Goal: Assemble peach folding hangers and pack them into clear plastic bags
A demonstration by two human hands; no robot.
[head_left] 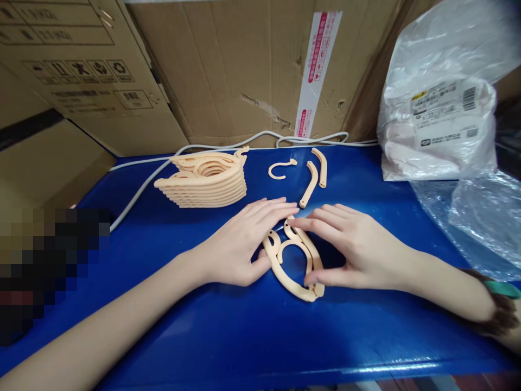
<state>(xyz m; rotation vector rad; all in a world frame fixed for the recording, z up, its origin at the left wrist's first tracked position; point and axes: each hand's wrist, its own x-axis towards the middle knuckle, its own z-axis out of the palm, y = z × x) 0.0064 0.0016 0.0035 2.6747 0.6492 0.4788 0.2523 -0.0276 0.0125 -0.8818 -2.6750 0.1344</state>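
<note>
Between my hands lies a beige plastic folding hanger (287, 271), its curved parts folded round a ring-shaped opening on the blue tabletop. My left hand (248, 239) reaches over its upper left, thumb against the left edge and fingers stretched across the top. My right hand (354, 244) grips the right side, index finger at the top and thumb near the bottom end. Just beyond my fingers are a loose hanger hook (277, 167) and two curved arm pieces, one nearer (310, 187) and one farther (321, 167).
At the back left stands a neat stack of folded beige hangers (207, 187). A white cable (191, 146) runs behind it along cardboard boxes (236, 65). Clear plastic packaging with a label (439, 125) sits at the right. A pixelated patch covers the left edge.
</note>
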